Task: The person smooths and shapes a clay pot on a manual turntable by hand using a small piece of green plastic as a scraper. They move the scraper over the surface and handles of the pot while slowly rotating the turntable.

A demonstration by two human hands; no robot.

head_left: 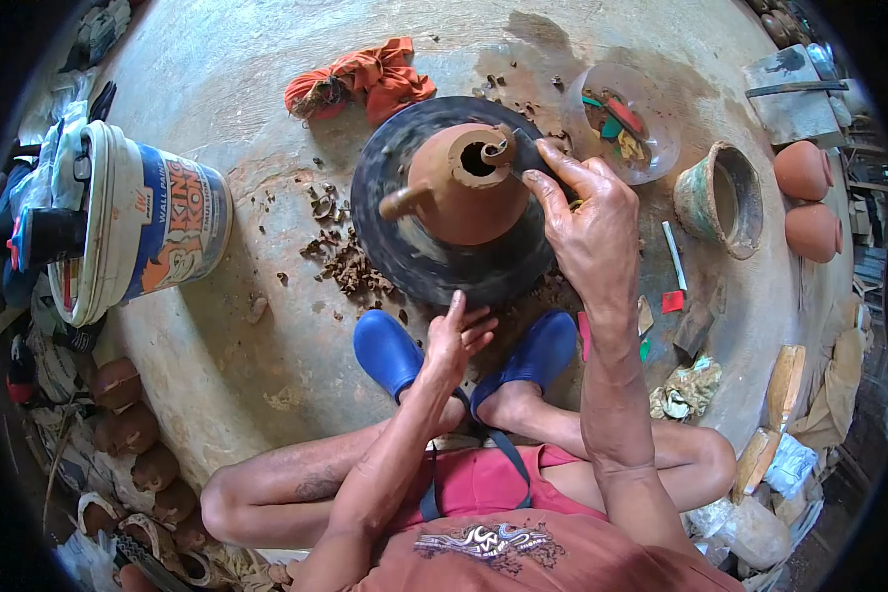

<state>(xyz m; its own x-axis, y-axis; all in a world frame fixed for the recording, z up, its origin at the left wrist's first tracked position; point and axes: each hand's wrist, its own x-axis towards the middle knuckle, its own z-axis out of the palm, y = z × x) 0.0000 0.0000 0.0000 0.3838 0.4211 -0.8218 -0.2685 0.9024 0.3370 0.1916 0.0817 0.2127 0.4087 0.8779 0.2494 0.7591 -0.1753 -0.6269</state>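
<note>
Concrete floor [217,365] carries everything. Turntable [483,271] sits toward the floor's far edge, surface streaked, so I read it as spinning. Paint bucket [173,227] is well clear, toward the floor's left edge.

Clay vessel [474,207] stands mid-turntable: conical, round hole at the top, stub spout [402,204] pointing at the turntable's left edge. Red-orange cloth [390,79] lies past the turntable's far-left edge, clear plastic tub [666,118] past the far-right.

Right hand [597,227]: thumb and forefinger clamped on a dark scraper blade [526,153], its end at the vessel's mouth. Left hand [454,340]: fingers apart, holding nothing, thumb tip at the turntable's near edge; can't tell if it's touching. Probably there to drive the spin.

A clay curl [498,148] sits at the lip by the blade; more shavings [345,261] on the floor off the turntable's left edge. Looks like lip trimming. To do it well: shallow angle, light pressure, wrist locked, even spin. Clear the curl before it drops in the hole. Don't dig in, the lip could tear. Mind the spout's sweep: fingers stay high.
</note>
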